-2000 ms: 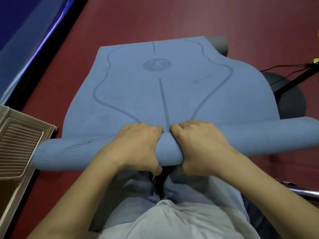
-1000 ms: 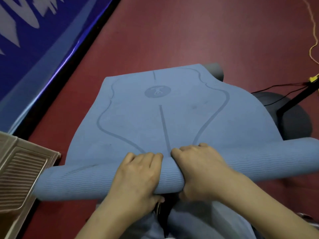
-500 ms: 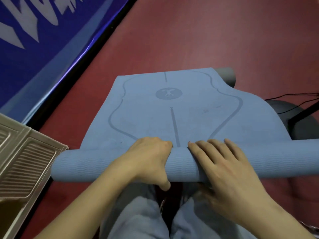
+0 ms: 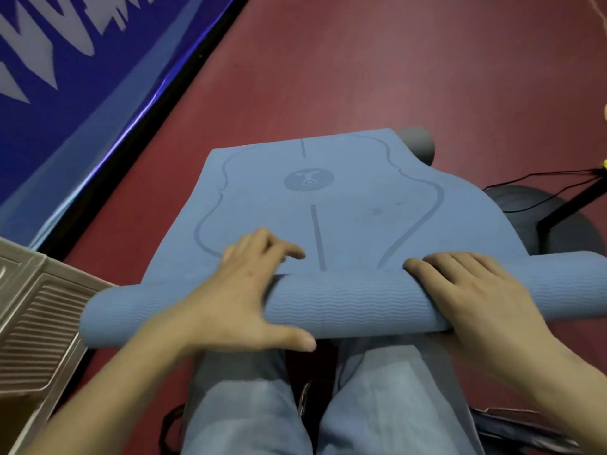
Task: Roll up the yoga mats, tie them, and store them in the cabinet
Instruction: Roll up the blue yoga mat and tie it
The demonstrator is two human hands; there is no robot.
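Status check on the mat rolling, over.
Left hand and right hand both flat on the roll, no grip closed. Blue yoga mat partly rolled, untied. Grey roll under the far corner, over.

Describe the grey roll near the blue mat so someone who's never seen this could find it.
Start at the blue yoga mat on the red floor. At its far right corner a grey roll pokes out. Unlike the blue roll under both hands, it is grey and untouched.
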